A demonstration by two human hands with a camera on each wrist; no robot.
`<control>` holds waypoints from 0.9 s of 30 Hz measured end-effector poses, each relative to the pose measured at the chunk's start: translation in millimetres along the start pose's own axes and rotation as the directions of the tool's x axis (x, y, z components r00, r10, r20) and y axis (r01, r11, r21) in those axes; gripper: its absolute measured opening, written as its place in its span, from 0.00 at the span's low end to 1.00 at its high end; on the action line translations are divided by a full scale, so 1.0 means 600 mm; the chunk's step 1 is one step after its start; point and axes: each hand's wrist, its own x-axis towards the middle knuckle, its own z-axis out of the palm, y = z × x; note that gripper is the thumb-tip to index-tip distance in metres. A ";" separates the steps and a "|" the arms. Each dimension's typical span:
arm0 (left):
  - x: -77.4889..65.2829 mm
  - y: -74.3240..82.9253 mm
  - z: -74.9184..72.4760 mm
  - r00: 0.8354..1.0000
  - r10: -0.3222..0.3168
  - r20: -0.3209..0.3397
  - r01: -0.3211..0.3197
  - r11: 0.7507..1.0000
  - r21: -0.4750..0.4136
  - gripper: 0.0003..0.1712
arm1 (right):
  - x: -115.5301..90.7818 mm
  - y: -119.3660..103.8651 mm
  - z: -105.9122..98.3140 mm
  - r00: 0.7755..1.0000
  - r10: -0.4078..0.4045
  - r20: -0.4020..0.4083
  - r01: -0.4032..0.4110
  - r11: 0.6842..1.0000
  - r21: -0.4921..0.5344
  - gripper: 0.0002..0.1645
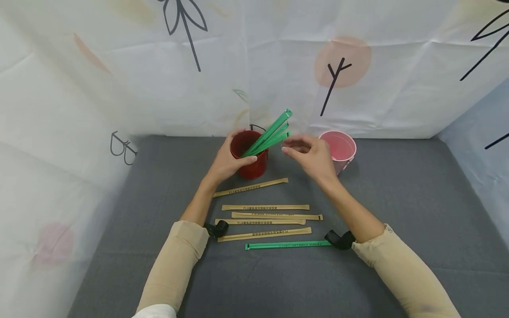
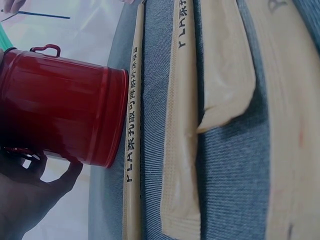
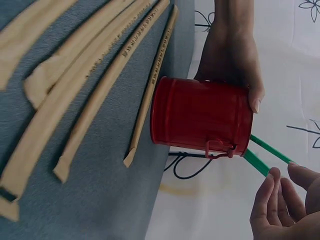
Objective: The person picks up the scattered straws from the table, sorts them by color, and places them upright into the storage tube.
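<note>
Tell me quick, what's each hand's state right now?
Left hand: closed, holding the red bucket.
Right hand: open, holding nothing, near the green straws.

Left forearm [image 1: 200,196]: bare beyond a beige sleeve [image 1: 171,260] gathered up the arm, reaching forward and angled to the right. Left grip [image 1: 228,161]: curled in a hold, thumb [image 1: 247,160] extended to the right. Right forearm [image 1: 354,210]: bare likewise, reaching forward and angled to the left. Right grip [image 1: 314,154]: turned inward, fingers loosely bent, a slight gap between thumb and fingertips. The two grips face each other, near but not touching.
</note>
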 end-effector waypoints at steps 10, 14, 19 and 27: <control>0.000 -0.005 0.002 1.000 0.002 0.010 -0.002 1.000 -0.024 0.48 | -0.051 0.019 -0.032 0.999 -0.021 0.050 0.025 0.998 -0.066 0.13; 0.000 -0.008 0.001 1.000 0.002 0.012 -0.002 0.999 -0.041 0.48 | -0.076 0.032 -0.045 0.998 -0.036 0.053 0.040 0.997 -0.071 0.12; 0.002 -0.008 0.000 1.000 -0.003 0.009 0.003 1.000 -0.023 0.48 | -0.100 0.048 -0.061 0.997 -0.043 0.058 0.047 0.997 -0.063 0.11; 0.000 -0.005 0.002 1.000 -0.017 0.007 0.017 1.000 -0.012 0.48 | -0.147 0.071 -0.084 0.991 -0.040 0.127 0.052 0.994 -0.095 0.12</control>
